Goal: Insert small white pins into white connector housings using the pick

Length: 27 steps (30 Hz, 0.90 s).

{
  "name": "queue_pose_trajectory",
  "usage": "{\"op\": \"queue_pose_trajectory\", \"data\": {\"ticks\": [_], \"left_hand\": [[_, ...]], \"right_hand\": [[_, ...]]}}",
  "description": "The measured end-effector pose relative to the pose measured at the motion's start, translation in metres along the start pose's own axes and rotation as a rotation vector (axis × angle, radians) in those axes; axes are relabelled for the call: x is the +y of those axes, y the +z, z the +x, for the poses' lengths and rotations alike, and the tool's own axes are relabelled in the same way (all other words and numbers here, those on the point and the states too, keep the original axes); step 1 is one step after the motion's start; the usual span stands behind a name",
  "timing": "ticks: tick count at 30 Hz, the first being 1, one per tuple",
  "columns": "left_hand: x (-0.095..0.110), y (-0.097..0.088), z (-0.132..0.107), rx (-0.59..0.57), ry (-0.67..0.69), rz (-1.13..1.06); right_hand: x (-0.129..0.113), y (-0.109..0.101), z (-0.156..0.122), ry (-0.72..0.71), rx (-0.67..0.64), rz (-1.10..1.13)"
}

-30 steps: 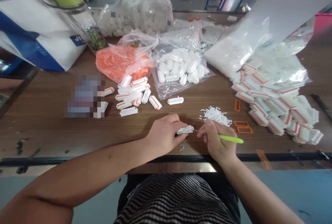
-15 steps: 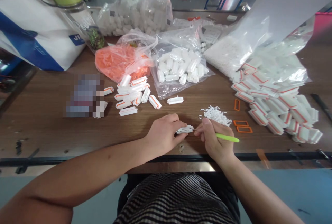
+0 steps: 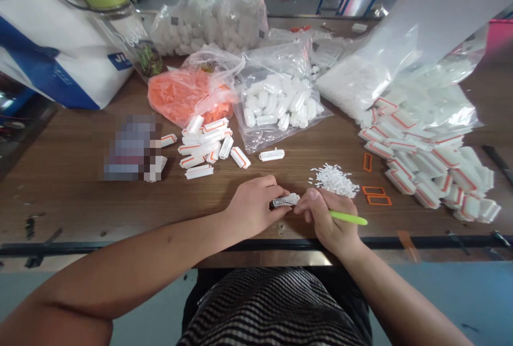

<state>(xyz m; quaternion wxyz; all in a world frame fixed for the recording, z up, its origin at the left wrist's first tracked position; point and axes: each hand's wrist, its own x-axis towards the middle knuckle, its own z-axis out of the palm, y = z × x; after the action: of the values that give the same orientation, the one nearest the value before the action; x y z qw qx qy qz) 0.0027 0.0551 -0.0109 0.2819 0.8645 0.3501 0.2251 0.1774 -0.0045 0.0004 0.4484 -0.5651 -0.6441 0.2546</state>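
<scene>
Between the thumb and fingers of my left hand [image 3: 256,204] is a small white plastic connector housing [image 3: 285,201] with a row of dark holes facing up. My right hand [image 3: 331,218] grips a thin pick with a lime-green handle [image 3: 348,218], pen-fashion. The pick's fine tip lies over the row of holes; whether it enters one I cannot tell. Just beyond my right hand is a heap of tiny white pieces [image 3: 334,179]. Orange rectangular frames [image 3: 375,191] lie to its right. A single white housing [image 3: 271,155] rests on the table beyond my left hand.
White housings with orange frames are piled at left [image 3: 206,143] and right [image 3: 433,162]. Behind stand a bag of orange parts [image 3: 188,95], a bag of white housings [image 3: 280,100] and a bag of white bits [image 3: 352,79]. A lime-lidded bottle [image 3: 120,25] stands back left.
My right hand has shifted slightly left, carrying the pick tip from the housing's right end onto its row of holes. My left hand has stayed almost still with the housing.
</scene>
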Motion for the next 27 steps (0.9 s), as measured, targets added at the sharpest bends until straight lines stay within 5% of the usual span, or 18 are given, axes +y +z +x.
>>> {"op": "queue_pose_trajectory", "data": {"ticks": [18,23,27], "left_hand": [[0.000,-0.003,-0.001,-0.026,0.022,0.025],[-0.003,-0.008,-0.001,-0.014,0.077,0.107],[-0.005,-0.012,0.001,-0.026,0.106,0.062]], "right_hand": [[-0.005,0.004,0.005,0.011,-0.011,-0.018],[0.004,-0.037,0.020,0.111,0.181,-0.172],[0.036,-0.085,0.052,-0.011,0.033,-0.423]]}}
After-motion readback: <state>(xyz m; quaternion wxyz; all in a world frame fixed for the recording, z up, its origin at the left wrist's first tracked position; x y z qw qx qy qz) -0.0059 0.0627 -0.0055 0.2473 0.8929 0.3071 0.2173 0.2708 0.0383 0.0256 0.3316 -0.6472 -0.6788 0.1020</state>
